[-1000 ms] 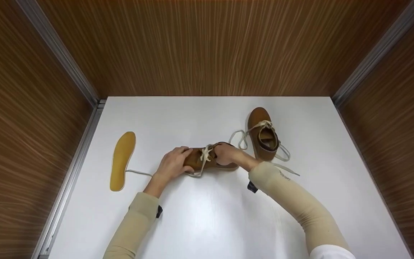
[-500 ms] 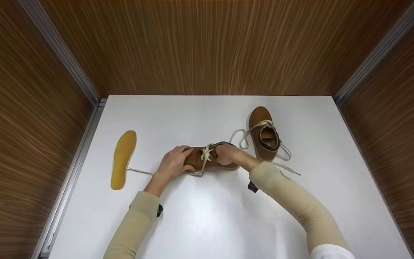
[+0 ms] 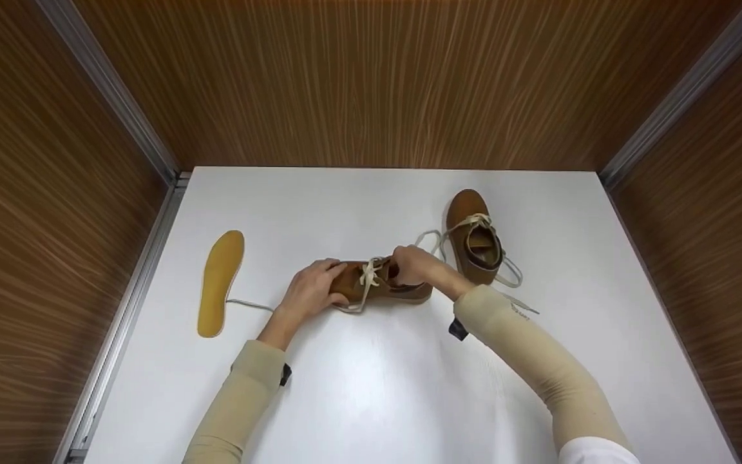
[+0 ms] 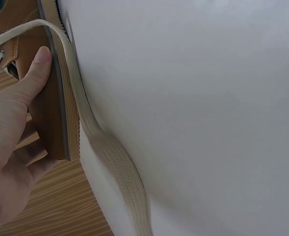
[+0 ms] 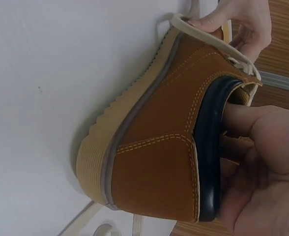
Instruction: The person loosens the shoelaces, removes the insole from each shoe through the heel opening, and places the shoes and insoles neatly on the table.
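Observation:
A brown lace-up shoe (image 3: 380,290) with cream laces lies with its toe to the left. My left hand (image 3: 310,290) grips the toe, thumb on the near side and fingers over the far side. In the left wrist view the thumb presses the brown upper just above the ribbed sole. My right hand (image 3: 416,265) reaches into the shoe's opening from the heel end. In the right wrist view its fingers go in past the dark padded collar (image 5: 208,147) with bent knuckles; the fingertips are hidden inside, and I cannot tell what they hold.
A matching shoe (image 3: 467,209) stands at the back right, toe away, its laces trailing loose. At the left lies a yellow insole (image 3: 221,283), with a lace end beside it. The white table (image 3: 371,399) is walled by wood-grain panels at the back and sides.
My right hand has drawn slightly up and to the right, a little out of the shoe's opening. My left hand keeps its grip on the toe.

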A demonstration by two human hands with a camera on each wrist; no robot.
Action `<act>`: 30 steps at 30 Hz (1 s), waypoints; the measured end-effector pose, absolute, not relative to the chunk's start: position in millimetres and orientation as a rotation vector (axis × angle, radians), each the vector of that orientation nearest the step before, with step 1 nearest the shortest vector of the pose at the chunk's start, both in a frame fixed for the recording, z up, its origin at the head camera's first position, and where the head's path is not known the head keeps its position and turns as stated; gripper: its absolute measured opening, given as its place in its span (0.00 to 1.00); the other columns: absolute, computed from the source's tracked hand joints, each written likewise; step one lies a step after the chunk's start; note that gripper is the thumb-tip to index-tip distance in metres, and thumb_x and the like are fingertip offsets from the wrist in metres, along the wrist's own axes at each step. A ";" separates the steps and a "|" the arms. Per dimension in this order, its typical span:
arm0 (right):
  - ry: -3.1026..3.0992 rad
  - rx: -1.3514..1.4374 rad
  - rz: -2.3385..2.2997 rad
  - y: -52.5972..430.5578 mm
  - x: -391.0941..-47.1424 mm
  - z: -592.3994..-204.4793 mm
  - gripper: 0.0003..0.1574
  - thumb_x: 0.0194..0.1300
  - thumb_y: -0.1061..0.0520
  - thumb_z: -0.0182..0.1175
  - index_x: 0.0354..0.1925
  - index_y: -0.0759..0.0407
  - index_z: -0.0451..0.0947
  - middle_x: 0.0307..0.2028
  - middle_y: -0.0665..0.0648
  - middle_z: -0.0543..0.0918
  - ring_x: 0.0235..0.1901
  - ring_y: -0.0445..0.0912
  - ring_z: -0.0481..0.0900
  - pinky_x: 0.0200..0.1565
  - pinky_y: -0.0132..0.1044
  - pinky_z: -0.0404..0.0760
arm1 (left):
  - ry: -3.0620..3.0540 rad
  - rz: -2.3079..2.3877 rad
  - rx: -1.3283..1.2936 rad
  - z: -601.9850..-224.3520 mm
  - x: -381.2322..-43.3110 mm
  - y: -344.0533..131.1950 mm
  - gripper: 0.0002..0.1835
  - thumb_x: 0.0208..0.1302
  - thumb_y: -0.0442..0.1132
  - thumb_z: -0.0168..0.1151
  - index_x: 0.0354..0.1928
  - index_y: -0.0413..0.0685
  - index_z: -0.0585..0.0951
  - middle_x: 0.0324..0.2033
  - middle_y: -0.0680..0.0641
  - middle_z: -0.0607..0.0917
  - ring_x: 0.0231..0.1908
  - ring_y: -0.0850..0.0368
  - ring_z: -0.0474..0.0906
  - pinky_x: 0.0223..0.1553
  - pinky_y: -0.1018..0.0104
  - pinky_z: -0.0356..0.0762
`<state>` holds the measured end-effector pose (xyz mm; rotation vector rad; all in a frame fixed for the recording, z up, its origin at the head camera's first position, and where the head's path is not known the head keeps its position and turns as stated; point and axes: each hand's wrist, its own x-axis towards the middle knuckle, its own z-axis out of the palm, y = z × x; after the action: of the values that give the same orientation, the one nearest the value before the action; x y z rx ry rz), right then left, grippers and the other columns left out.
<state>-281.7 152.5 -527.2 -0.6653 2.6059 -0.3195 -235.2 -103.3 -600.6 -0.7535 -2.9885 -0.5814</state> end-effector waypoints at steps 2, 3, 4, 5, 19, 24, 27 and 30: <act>2.580 -0.661 -0.309 153.5 -284.1 -525.9 0.14 0.57 0.58 0.70 0.22 0.54 0.75 0.24 0.51 0.75 0.30 0.48 0.70 0.35 0.37 0.72 | -2.987 -0.581 -0.756 -600.2 -234.8 -102.7 0.45 0.57 0.56 0.78 0.73 0.42 0.76 0.68 0.39 0.80 0.68 0.41 0.77 0.71 0.47 0.77; 2.571 -0.656 -0.303 153.9 -284.9 -525.6 0.13 0.56 0.58 0.70 0.22 0.54 0.75 0.25 0.51 0.75 0.31 0.48 0.70 0.35 0.37 0.72 | -2.988 -0.583 -0.756 -600.2 -234.6 -102.5 0.45 0.57 0.56 0.78 0.73 0.42 0.75 0.69 0.39 0.80 0.68 0.41 0.77 0.71 0.47 0.77; 2.566 -0.646 -0.301 154.1 -285.4 -525.1 0.13 0.55 0.58 0.70 0.22 0.54 0.75 0.25 0.51 0.75 0.32 0.48 0.71 0.36 0.36 0.72 | -2.990 -0.587 -0.756 -600.0 -234.2 -102.4 0.45 0.57 0.56 0.78 0.73 0.42 0.75 0.69 0.39 0.80 0.69 0.41 0.77 0.71 0.47 0.77; 2.566 -0.642 -0.300 154.3 -285.6 -524.7 0.13 0.55 0.58 0.70 0.23 0.54 0.75 0.26 0.51 0.75 0.32 0.48 0.71 0.36 0.36 0.73 | -2.993 -0.593 -0.753 -600.1 -233.8 -102.4 0.45 0.57 0.56 0.78 0.73 0.42 0.75 0.69 0.39 0.80 0.69 0.41 0.77 0.71 0.47 0.77; 2.548 -0.605 -0.334 153.7 -284.9 -525.0 0.08 0.51 0.61 0.71 0.29 0.59 0.80 0.29 0.53 0.80 0.33 0.48 0.73 0.37 0.37 0.76 | -2.994 -0.573 -0.760 -602.9 -233.2 -102.3 0.43 0.58 0.55 0.77 0.72 0.42 0.76 0.68 0.39 0.81 0.68 0.41 0.77 0.69 0.46 0.78; 2.526 -0.629 -0.337 152.3 -285.2 -526.1 0.09 0.52 0.63 0.70 0.29 0.58 0.78 0.30 0.53 0.79 0.33 0.49 0.73 0.36 0.37 0.74 | -2.979 -0.576 -0.755 -603.0 -232.8 -103.5 0.43 0.57 0.55 0.77 0.72 0.42 0.77 0.67 0.40 0.81 0.68 0.41 0.78 0.69 0.47 0.78; 2.511 -0.645 -0.356 152.1 -285.7 -527.5 0.10 0.51 0.64 0.69 0.26 0.56 0.75 0.28 0.52 0.77 0.32 0.48 0.72 0.34 0.34 0.72 | -2.974 -0.581 -0.757 -602.9 -232.2 -103.8 0.43 0.57 0.55 0.78 0.71 0.42 0.77 0.67 0.39 0.81 0.68 0.41 0.78 0.69 0.47 0.78; 2.500 -0.649 -0.391 152.4 -286.2 -528.4 0.13 0.50 0.65 0.67 0.23 0.53 0.71 0.26 0.51 0.74 0.31 0.47 0.70 0.31 0.34 0.69 | -2.977 -0.584 -0.762 -602.9 -232.0 -104.1 0.43 0.57 0.54 0.78 0.72 0.42 0.77 0.67 0.39 0.81 0.68 0.40 0.78 0.69 0.47 0.78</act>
<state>-286.2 152.4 -528.4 -0.6489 2.4998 -0.3908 -232.0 -104.1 -602.9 -0.7620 -2.9768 -0.5836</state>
